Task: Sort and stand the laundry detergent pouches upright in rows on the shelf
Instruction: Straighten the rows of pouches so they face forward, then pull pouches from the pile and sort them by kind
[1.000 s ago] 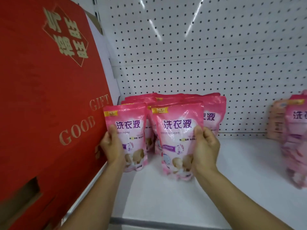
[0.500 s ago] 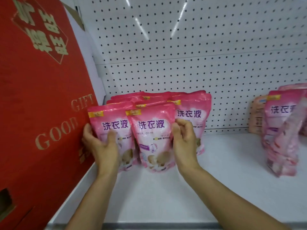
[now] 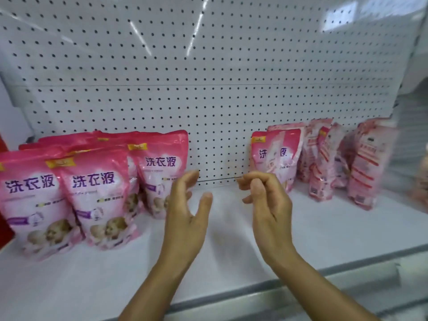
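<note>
Now between batches: left hand and right hand, fingers loosely apart and holding nothing, should next fetch the unsorted pouches right of the standing pink pouch rows.

Pouches: pink, purple lettering, yellow corner tag. Backboard: white, black dot grid. Shelf: white.

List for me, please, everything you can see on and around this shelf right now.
Left pouch group: three fronts visible with more behind, pink, upright in rows at the shelf's left.
Right pouch group: several, exact count blurred, pink and paler pink, unevenly turned at the right.
Shelf: one, white.
Pegboard: one, white, back wall.
Red box: one, only an edge showing, far left.
Left hand: open, empty, mid-shelf.
Right hand: fingers curled, empty, beside the right group.
</note>
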The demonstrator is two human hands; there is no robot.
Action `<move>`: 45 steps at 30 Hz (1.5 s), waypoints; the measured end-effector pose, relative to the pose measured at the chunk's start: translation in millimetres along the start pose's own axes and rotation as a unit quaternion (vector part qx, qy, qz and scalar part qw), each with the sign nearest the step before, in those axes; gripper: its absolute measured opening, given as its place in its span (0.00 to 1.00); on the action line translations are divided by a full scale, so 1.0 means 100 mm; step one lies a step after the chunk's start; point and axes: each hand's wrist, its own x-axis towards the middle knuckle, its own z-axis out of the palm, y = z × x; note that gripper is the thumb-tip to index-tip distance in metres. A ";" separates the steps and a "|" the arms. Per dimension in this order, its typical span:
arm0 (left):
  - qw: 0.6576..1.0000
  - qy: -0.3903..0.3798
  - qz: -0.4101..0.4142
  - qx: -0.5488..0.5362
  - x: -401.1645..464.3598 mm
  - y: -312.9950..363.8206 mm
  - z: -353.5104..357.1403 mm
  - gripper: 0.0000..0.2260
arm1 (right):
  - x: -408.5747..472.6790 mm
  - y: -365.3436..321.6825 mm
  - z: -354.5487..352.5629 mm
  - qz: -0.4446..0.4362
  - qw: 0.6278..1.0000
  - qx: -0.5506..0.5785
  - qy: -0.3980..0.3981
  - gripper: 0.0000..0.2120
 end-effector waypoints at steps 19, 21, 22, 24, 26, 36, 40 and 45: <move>0.942 -0.297 -0.154 -0.029 -0.34 0.41 2.00 0.23 | 0.73 0.70 -1.91 0.198 0.960 -0.197 -0.013 0.07; 0.952 -0.252 -0.169 -0.044 -0.26 0.43 2.08 0.19 | 0.75 0.74 -2.11 0.206 0.957 -0.205 0.007 0.05; 0.964 -0.202 -0.170 -0.042 -0.21 0.42 2.10 0.17 | 0.75 0.75 -2.22 0.207 0.956 -0.207 0.017 0.05; 0.980 -0.086 -0.175 -0.032 -0.07 0.35 2.12 0.15 | 0.74 0.76 -2.45 0.208 0.956 -0.204 0.046 0.07; 0.978 -0.007 -0.205 -0.030 0.10 0.27 2.08 0.20 | 0.73 0.78 -2.67 0.199 0.954 -0.209 0.081 0.09; 0.961 0.034 -0.258 -0.090 0.80 -0.01 1.96 0.24 | 0.84 0.77 -3.08 0.195 0.933 -0.219 0.208 0.09; 0.960 0.023 -0.261 -0.096 0.87 -0.10 2.00 0.10 | 0.87 0.74 -3.05 0.190 0.945 -0.197 0.179 0.02; 0.966 0.025 -0.232 -0.109 0.93 -0.13 1.94 0.02 | 0.87 0.61 -2.89 0.090 0.961 -0.153 0.211 0.20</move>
